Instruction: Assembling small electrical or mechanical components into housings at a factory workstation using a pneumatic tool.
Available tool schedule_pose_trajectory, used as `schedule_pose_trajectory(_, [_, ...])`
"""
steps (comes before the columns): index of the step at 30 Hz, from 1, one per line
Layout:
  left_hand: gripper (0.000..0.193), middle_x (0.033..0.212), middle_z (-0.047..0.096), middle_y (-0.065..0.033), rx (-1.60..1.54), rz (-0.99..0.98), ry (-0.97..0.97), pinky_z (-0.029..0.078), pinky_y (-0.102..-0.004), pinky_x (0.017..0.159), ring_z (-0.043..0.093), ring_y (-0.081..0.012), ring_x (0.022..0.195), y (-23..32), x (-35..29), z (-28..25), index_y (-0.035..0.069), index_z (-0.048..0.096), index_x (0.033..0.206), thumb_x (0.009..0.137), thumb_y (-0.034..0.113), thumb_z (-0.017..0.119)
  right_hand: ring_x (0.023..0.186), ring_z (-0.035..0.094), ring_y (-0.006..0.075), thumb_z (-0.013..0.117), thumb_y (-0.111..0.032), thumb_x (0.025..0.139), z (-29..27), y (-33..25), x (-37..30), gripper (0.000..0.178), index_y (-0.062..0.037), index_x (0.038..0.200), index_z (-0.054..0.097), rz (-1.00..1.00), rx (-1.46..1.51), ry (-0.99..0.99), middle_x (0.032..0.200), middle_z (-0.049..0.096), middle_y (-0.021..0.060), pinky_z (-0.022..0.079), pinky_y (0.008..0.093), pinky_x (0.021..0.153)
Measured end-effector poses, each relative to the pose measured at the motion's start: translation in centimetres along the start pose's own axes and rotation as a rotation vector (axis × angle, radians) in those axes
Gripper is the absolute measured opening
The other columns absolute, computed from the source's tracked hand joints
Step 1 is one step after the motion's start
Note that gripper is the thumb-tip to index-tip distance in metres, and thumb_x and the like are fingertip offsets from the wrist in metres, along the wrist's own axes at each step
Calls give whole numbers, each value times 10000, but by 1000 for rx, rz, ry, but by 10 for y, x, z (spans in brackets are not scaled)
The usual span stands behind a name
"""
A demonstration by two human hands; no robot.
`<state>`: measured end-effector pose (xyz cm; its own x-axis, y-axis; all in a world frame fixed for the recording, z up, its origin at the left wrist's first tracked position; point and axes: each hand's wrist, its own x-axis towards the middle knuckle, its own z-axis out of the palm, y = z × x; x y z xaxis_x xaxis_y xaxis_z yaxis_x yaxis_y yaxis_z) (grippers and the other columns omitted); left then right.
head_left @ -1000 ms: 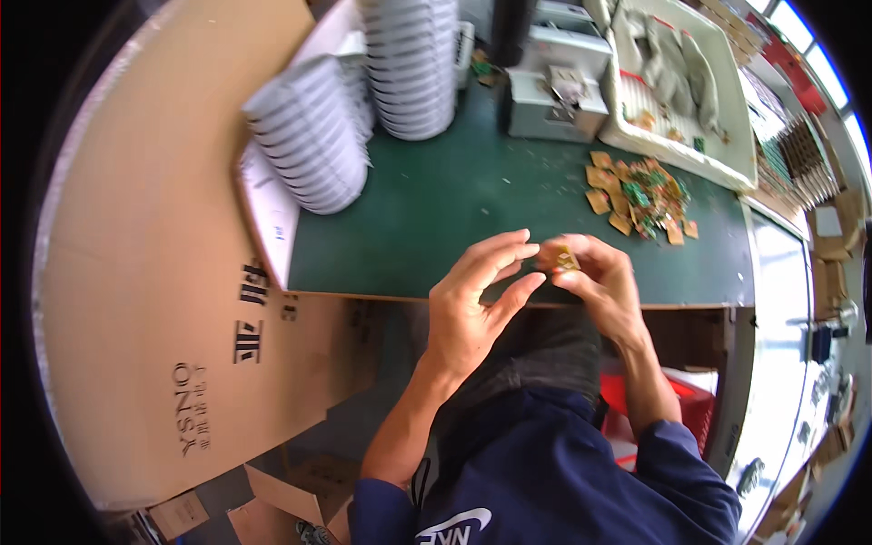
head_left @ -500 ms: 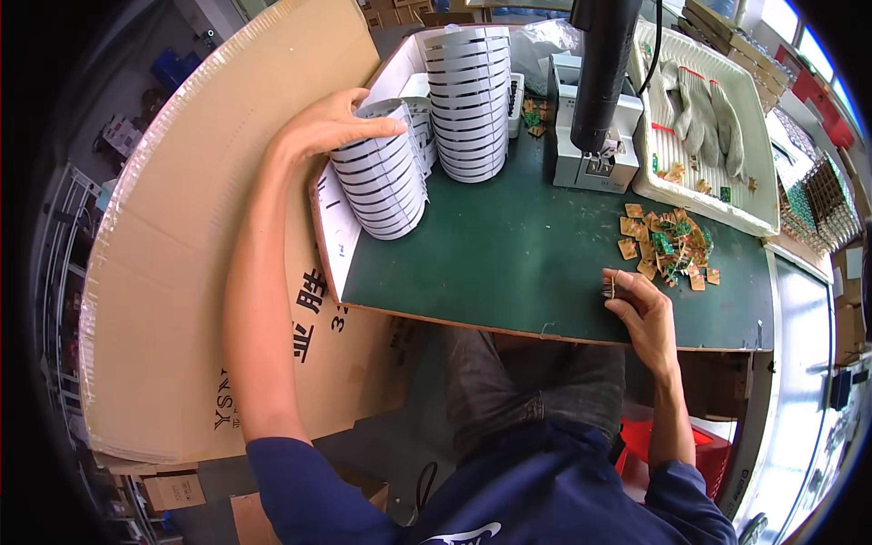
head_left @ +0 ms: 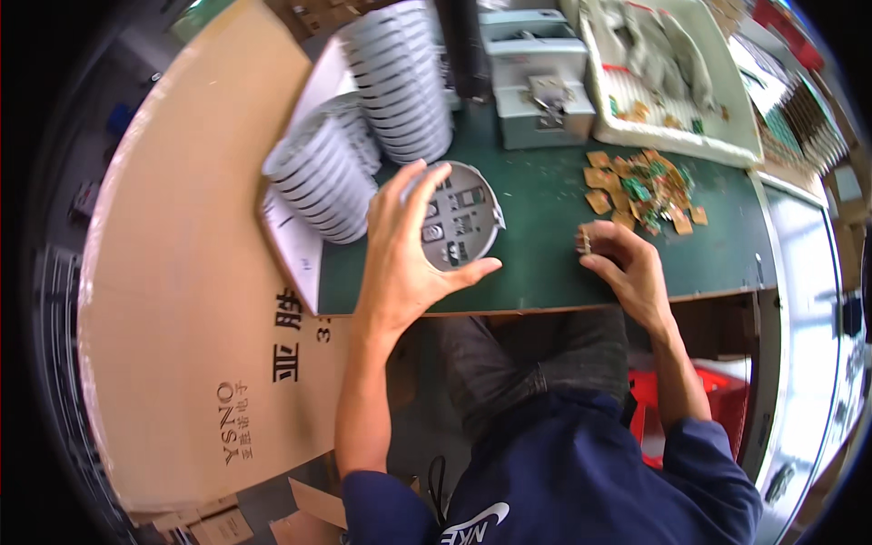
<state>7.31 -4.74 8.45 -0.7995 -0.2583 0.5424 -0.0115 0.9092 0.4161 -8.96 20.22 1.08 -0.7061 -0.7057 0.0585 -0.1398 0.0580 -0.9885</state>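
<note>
A round grey plastic cover [head_left: 474,238] with several cut-outs inside is in my left hand [head_left: 400,259], over the left middle of the green table. My fingers curl over its left rim and my thumb reaches along its lower edge. At the right, near the table's front edge, my right hand [head_left: 629,263] pinches a small circuit board [head_left: 584,240] between thumb and fingertips. The board is seen edge-on. Just beyond that hand lies a pile of small brown and green circuit boards [head_left: 647,191].
Two leaning stacks of grey covers, a shorter one [head_left: 322,186] and a taller one [head_left: 400,86], stand at the left. A grey bench machine [head_left: 542,127] and a dark cylinder [head_left: 465,54] are at the back. A white tray [head_left: 740,136] holds gloves. Large cardboard [head_left: 191,300] borders the left.
My left hand has come from the shorter stack toward the middle, now holding a round cover. My right hand still pinches the small board. The whole view has shifted.
</note>
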Motion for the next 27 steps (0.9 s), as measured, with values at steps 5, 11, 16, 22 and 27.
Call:
schedule_pose_trajectory(5, [921, 1480, 496, -175, -96, -9, -130, 414, -476, 1120, 473, -377, 1334, 2, -14, 64, 80, 570, 1405, 623, 373, 959, 975, 647, 93, 700, 49, 924, 3, -6, 2, 359, 6, 1274, 636, -26, -12, -19, 1033, 680, 30, 536, 258, 915])
schedule_pose_trajectory(11, [815, 1453, 540, -180, -283, -52, -206, 445, -434, 1094, 531, -343, 1309, 2, -12, 70, 60, 593, 1391, 719, 410, 893, 973, 645, 91, 709, 29, 935, 0, -1, -2, 345, 3, 1272, 638, -9, 36, 2, 1057, 673, 32, 540, 252, 916])
schedule_pose_trajectory(16, [908, 1535, 339, -407, -1846, -576, -11, 477, -575, 1060, 469, -532, 1353, 10, -20, 70, 33, 322, 1574, 948, 661, 519, 1002, 643, 95, 712, 39, 931, -1, -1, -2, 345, 4, 1267, 639, 27, 29, 38, 1104, 664, 42, 540, 248, 918])
schedule_pose_trajectory(22, [880, 1511, 382, -402, -2210, -617, -49, 497, -570, 1037, 525, -512, 1309, 12, -27, 80, 19, 351, 1558, 968, 660, 472, 993, 638, 95, 714, 53, 921, 0, 1, 1, 359, 4, 1271, 650, -42, -35, 16, 1106, 650, 35, 539, 247, 919])
schedule_pose_trajectory(27, [882, 1485, 419, -401, -2193, -605, -53, 503, -551, 1029, 535, -498, 1303, 10, -29, 79, -3, 373, 1541, 970, 664, 463, 996, 636, 94, 722, 49, 917, 2, 2, 2, 361, 11, 1269, 649, -79, -33, 27, 1106, 652, 29, 538, 246, 922])
